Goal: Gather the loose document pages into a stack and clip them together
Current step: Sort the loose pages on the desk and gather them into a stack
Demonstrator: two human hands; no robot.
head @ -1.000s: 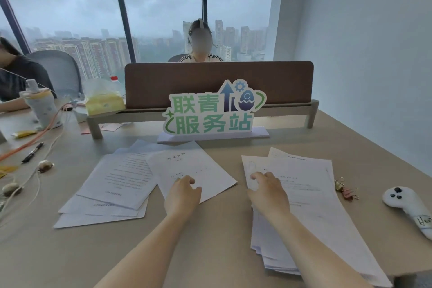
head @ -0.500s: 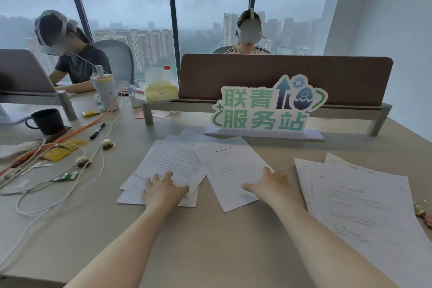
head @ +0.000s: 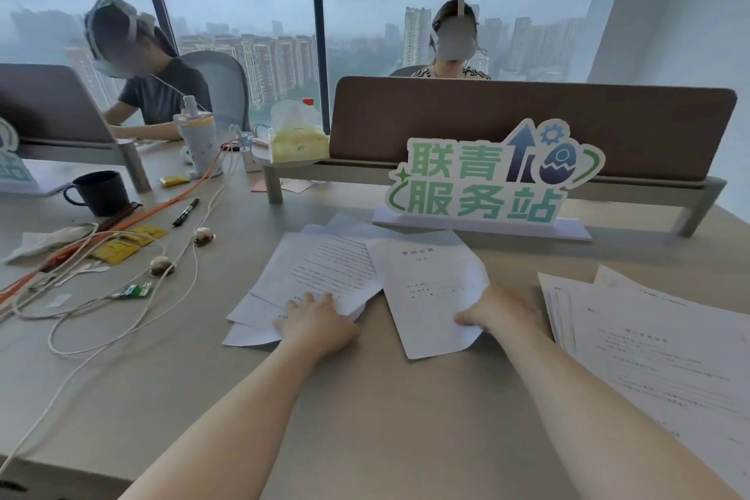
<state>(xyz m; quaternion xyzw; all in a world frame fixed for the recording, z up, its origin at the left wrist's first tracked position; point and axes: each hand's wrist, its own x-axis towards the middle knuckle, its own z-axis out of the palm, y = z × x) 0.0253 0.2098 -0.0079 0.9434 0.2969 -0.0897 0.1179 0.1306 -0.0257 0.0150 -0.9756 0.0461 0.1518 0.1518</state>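
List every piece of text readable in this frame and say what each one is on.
"联青" over "服务站": large green characters on the standing desk sign.
"劳动合同": heading on the title page under the right hand; its smaller lines are blurred.
Printed page by the left hand: body text too small to read.
Paper stack at right: lines blurred.
Tissue pack: marking illegible.

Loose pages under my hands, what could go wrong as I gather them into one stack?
1. The title page under the right hand lies skewed over the fanned pile under the left hand; sliding them together could crease a corner or shuffle the order.
2. The second stack runs past the frame's right edge, possibly close to the table edge; a nudge might spill it.
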